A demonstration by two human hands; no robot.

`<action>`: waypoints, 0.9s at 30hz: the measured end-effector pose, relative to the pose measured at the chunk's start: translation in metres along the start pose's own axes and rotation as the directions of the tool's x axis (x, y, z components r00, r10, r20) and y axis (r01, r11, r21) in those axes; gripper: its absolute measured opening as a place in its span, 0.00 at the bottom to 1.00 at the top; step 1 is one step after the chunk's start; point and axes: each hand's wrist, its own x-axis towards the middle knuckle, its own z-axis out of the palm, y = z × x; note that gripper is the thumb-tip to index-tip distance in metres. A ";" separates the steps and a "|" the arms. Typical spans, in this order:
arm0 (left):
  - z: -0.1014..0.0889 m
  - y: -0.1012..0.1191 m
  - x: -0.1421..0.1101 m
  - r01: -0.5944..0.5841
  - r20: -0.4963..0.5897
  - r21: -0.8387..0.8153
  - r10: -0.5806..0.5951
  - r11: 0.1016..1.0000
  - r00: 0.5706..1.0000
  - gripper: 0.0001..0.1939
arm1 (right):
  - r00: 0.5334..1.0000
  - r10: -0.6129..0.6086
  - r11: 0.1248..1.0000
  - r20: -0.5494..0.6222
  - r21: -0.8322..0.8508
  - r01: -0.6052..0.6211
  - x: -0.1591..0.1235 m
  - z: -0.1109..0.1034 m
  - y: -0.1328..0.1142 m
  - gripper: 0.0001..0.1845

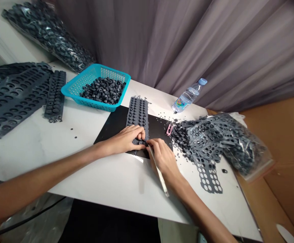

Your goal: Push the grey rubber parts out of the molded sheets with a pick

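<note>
Nearest camera: both bare forearms reached in over the white table (98,180), with black fabric (111,222) and a dark cable (27,221) below its near edge
Gray strip: the gray strip (137,113) lay on the black mat (111,121) between the hands and the curtain (136,37), rows of round nubs up, ragged at its far end
Left hand: the left hand (133,139) rested on the near part of the strip, fingers bent, thumb by the near end; couldn't tell if they pinched a nub
Right hand: the right hand (163,157) was clamped on the thin white tool (158,167), front end at the near part of the strip, fingers hid the contact
Blocked view: both hands covered much of the strip's near end
Basket: the blue basket (72,89) stood left of the strip's far end, overlapped the mat corner, held small gray parts (103,89)
Left side: large molded sheets (15,96), a narrow strip (55,94), and a full clear bag (53,37) behind
Right side: the pink tool (169,129) lay by the mat's right edge, next to loose parts (181,138) and punched sheets (207,138); a zip bag (248,148) leaned past them
Bottle: the water bottle (188,96) was tilted in view, beyond the pink tool
</note>
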 end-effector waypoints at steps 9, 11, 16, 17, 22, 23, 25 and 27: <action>0.001 0.001 -0.002 -0.012 -0.014 0.002 0.012 1.000 1.000 0.13 | 0.991 0.129 0.915 0.042 0.380 -0.135 0.000 -0.027 0.024 0.12; 0.001 0.001 -0.002 -0.020 -0.027 0.001 0.020 1.000 0.999 0.13 | 0.995 0.074 0.904 0.070 0.417 -0.097 0.001 -0.031 0.021 0.10; 0.002 -0.001 -0.001 -0.026 -0.039 -0.010 0.025 1.000 0.999 0.13 | 0.991 -0.078 0.909 0.107 0.415 0.027 0.004 -0.031 0.017 0.08; 0.002 -0.001 -0.001 -0.028 -0.040 -0.013 0.027 1.000 0.999 0.13 | 0.990 -0.085 0.910 0.112 0.414 0.031 0.004 -0.031 0.018 0.08; 0.001 -0.001 -0.001 -0.037 -0.040 -0.024 0.036 0.999 0.999 0.13 | 0.992 -0.073 0.930 0.106 0.367 0.029 0.005 -0.029 0.018 0.08; 0.001 -0.001 -0.001 -0.037 -0.041 -0.024 0.036 0.999 0.999 0.13 | 0.993 -0.064 0.935 0.100 0.355 0.025 0.005 -0.029 0.017 0.08; 0.002 -0.001 -0.001 -0.037 -0.043 -0.023 0.036 0.999 0.998 0.13 | 0.995 -0.047 0.944 0.091 0.329 0.015 0.004 -0.027 0.015 0.07; 0.002 0.000 -0.001 -0.037 -0.039 -0.020 0.036 0.999 0.999 0.12 | 0.996 -0.039 0.957 0.080 0.290 0.014 0.004 -0.024 0.014 0.08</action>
